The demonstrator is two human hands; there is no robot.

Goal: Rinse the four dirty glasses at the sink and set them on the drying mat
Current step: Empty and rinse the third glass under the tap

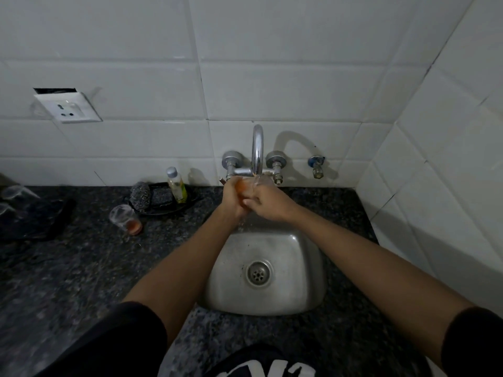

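— While water runs from the faucet (pixel 257 148), where is the glass (pixel 249 186)?
— Under its spout, left hand (pixel 234 198) and right hand (pixel 265 202) curled around it.
— Others?
— One orange-stained glass (pixel 125 219) left of the faucet, beside the scrubber (pixel 140 196).

Bare forearms, both hands bare. Black short sleeves (pixel 141 330) end near elbows. Black shirt (pixel 261 363), white print on chest, below sink (pixel 313 300).

Black shirt (pixel 261 368): white print at bottom edge, cut off, unreadable. Bottle (pixel 177 186) label illegible.
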